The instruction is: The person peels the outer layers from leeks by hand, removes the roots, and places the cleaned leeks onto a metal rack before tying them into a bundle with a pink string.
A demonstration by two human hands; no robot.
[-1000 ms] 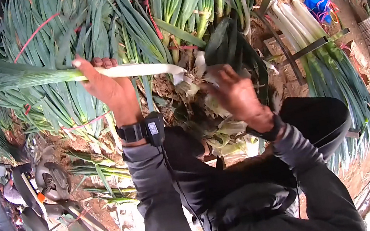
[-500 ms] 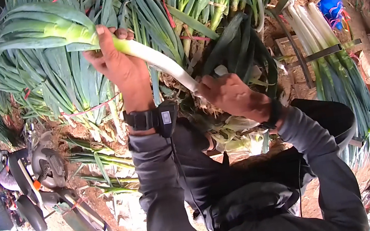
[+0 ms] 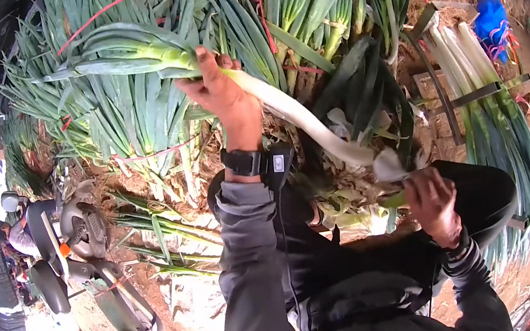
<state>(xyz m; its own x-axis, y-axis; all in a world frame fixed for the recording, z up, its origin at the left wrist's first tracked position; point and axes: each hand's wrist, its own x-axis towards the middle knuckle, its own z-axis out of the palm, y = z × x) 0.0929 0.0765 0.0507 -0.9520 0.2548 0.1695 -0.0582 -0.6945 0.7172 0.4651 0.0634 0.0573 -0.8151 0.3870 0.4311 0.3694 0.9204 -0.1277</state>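
- The left hand (image 3: 225,95) is closed around a leek (image 3: 298,114), its thumb and fingers wrapped where the white shaft meets the green leaves.
- The right hand (image 3: 432,200) has its fingers curled; blur hides whether they pinch a peeled layer, so I cannot tell what it holds.
- The leek hangs in front of the person, leaves to the upper left, white shaft slanting down to the right, its lower end blurred near the right hand.
- Half a second ago the right hand was touching that lower end; now it has moved down and to the right, toward the person's knee (image 3: 484,195).
- Beneath lie pale, torn leaf scraps (image 3: 348,204) on brown ground.
- Beyond the left hand are heaped leek bundles (image 3: 146,126), some bound with red ties (image 3: 93,20).
- To the right, more leeks (image 3: 497,126) lie across a metal frame (image 3: 471,96), near a blue bundle (image 3: 490,22).
- A scooter (image 3: 96,264) stands at the left.
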